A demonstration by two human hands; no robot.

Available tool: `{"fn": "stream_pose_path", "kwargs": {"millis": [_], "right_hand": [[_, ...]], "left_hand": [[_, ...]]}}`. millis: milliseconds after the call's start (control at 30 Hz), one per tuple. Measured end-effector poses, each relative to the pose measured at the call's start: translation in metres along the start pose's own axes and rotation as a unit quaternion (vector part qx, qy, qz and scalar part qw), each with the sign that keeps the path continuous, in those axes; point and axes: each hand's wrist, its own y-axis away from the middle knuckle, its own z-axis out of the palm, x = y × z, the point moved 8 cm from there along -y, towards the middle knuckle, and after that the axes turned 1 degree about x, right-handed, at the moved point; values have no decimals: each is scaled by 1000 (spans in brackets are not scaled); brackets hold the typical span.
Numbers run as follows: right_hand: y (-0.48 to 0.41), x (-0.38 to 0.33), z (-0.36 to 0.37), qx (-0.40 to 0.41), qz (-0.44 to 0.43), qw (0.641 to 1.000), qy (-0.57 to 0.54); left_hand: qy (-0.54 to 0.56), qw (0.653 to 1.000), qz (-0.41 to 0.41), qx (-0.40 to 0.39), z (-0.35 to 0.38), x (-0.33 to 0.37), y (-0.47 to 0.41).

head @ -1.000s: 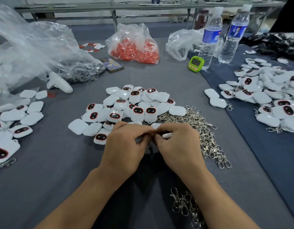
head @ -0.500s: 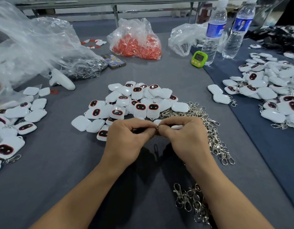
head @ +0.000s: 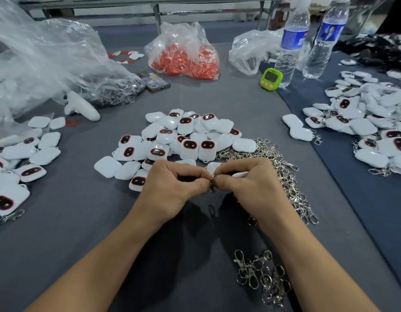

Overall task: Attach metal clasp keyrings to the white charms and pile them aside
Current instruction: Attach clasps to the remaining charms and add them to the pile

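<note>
My left hand (head: 172,188) and my right hand (head: 251,185) meet fingertip to fingertip over the grey cloth. Between them hangs a metal clasp keyring (head: 211,185), pinched by both. My right hand also grips a white charm (head: 240,174), mostly hidden under its fingers. Just beyond lies a heap of white charms with red-rimmed black faces (head: 186,136). A pile of loose metal clasps (head: 282,172) stretches along the right of my hands, and a smaller bunch (head: 262,278) lies near my right forearm.
Charms with clasps are piled at far right (head: 370,122) and at left (head: 19,158). Two water bottles (head: 291,41), a green timer (head: 271,78), a bag of red parts (head: 186,57), clear plastic bags (head: 48,59), a phone (head: 153,81) and a white controller (head: 81,106) stand further back.
Both hands have stayed pressed together and shifted slightly away from me. The clasp now hangs visibly below the fingertips. The camera tilted a little downward.
</note>
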Motion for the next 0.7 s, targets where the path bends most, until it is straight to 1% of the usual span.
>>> {"fn": "stream_pose_path", "kwargs": {"millis": [133,233,367,433,500,567,600,633,667,700], "right_hand": [[-1,-1,4,-32,-20,999,19],[-1,-1,6,-49,-25,998,21],[3,-3,4,-43,-34,998,21],[4,-4,5,-42,-43,997,45],[4,-4,4,-30,-52,996,68],[4,-1,2,-6,-48,994,98],[3,0,1,4,-48,992,116],[3,1,1,6,-47,991,127],[3,1,2,5,-45,991,126],[3,2,2,7,-41,992,116]], "left_hand": [[-3,1000,-8,25,-1,-2,1],[-4,1000,-2,25,-1,0,2],[6,1000,4,-4,2,4,6],[-11,1000,5,4,2,4,6],[-38,999,12,36,-2,5,7],[-95,991,38,89,-9,9,9],[-147,981,61,113,-12,12,11],[-218,964,80,127,-14,16,12],[-301,940,92,130,-14,18,14],[-376,913,104,117,-11,20,14]]}}
